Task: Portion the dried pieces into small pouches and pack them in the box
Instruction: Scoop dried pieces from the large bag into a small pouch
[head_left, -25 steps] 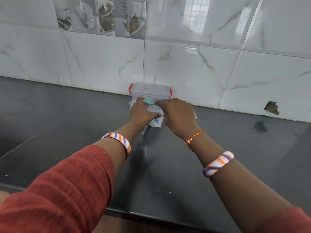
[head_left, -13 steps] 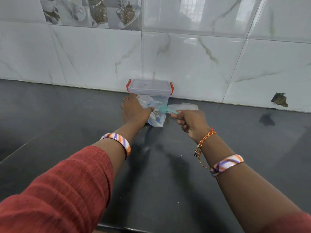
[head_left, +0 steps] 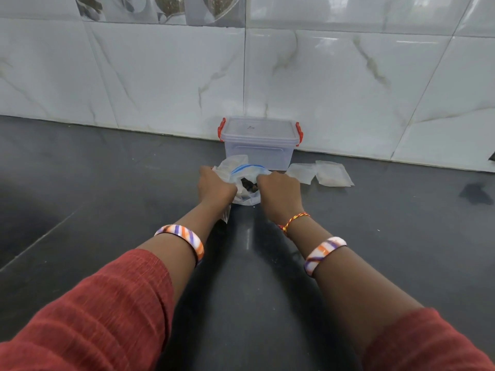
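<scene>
on the dark counter (head_left: pixel 107 183), a clear zip bag (head_left: pixel 245 174) with a blue seal strip sits just in front of a lidded clear box (head_left: pixel 258 145) with red side clips, which stands against the tiled wall (head_left: pixel 160 76) at 12 o'clock. the left hand (head_left: pixel 215 187) grasps the bag's left edge, fingers curled into the plastic, and the right hand (head_left: pixel 278 188) grasps its right edge the same way, so the mouth of the bag gapes between them. dark dried pieces (head_left: pixel 249 186) show inside the bag, between the two hands. at about 2 o'clock from the bag, just right of the box's front corner, small pouches (head_left: pixel 320 174) lie flat on the counter, overlapping one another; how many there are i cannot tell. another bit of clear plastic hangs below the left wrist, its shape unclear. each forearm wears a striped bangle (head_left: pixel 187 238), the right wrist a red and yellow thread (head_left: pixel 293 222), and both arms end in red sleeves (head_left: pixel 93 317).
</scene>
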{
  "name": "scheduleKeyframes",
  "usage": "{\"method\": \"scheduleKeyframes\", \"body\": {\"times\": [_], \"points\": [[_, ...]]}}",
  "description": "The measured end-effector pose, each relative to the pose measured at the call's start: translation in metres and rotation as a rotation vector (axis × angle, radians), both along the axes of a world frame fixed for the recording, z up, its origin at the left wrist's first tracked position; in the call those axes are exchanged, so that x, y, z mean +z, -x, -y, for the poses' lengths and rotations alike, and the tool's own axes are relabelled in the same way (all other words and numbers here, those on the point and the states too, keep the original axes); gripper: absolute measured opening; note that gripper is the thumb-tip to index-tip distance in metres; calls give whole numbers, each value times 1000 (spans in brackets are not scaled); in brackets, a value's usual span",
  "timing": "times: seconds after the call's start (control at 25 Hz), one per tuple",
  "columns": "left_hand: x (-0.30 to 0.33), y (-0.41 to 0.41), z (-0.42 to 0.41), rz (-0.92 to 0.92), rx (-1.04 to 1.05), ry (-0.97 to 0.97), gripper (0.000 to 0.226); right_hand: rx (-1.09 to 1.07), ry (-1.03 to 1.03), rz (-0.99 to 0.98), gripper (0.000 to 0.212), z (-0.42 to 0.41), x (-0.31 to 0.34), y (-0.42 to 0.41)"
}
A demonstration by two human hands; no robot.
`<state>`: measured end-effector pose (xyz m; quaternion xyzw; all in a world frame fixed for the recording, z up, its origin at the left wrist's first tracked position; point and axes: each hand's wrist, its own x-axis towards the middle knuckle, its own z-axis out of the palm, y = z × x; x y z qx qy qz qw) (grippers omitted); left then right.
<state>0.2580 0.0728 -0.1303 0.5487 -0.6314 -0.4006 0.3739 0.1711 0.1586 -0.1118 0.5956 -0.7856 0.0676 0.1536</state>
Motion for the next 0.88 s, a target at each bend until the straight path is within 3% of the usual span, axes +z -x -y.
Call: {"method": "scheduleKeyframes", "body": {"times": [0.12, 0.24, 0.36, 0.52, 0.68, 0.88], "points": [[5, 5, 10, -132, 11, -50, 58, -67, 70, 183, 24, 11, -5, 6], [20, 18, 20, -239, 71, -56, 54, -136, 178, 578, 29, 12, -6, 19], [29, 36, 17, -132, -41, 16, 54, -228, 272, 984, 21, 13, -9, 32], [33, 47, 3, 19, -183, 136, 54, -393, 361, 1341, 7, 23, -12, 38], [30, 29, 8, -18, -38, 100, 56, -406, 453, 1417, 10, 17, -16, 38], [22, 18, -4, -42, -38, 132, 67, -386, 504, 1490, 15, -7, -1, 31]]}}
